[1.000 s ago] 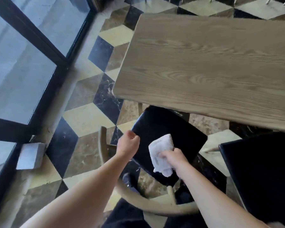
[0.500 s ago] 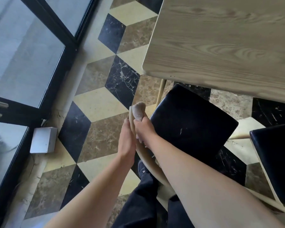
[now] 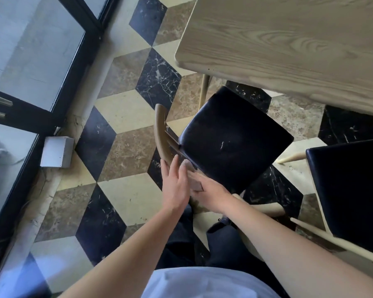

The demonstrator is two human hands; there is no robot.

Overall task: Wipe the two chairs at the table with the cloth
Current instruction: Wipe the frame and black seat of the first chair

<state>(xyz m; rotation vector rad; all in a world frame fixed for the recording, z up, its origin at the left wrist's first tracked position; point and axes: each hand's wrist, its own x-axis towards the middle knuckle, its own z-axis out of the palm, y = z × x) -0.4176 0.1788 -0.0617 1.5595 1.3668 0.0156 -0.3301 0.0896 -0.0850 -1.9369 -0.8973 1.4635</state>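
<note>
Head view: beside the black chair seat [image 3: 233, 143], the right hand [image 3: 211, 195] grips the cloth [image 3: 192, 178] against the curved wooden backrest [image 3: 160, 134]; the left hand [image 3: 174, 186] lies flat on that rail, fingers [image 3: 171, 166] straight, holding nothing

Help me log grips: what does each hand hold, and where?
Right hand clutches the bunched pale cloth against the curved wooden chair backrest; left hand lies flat on that rail.

A marble floor [image 3: 125, 145] of black, brown and cream cube-pattern tiles meets black-framed glass doors [image 3: 30, 61]; a small white box [image 3: 56, 152] sits at the threshold.
</note>
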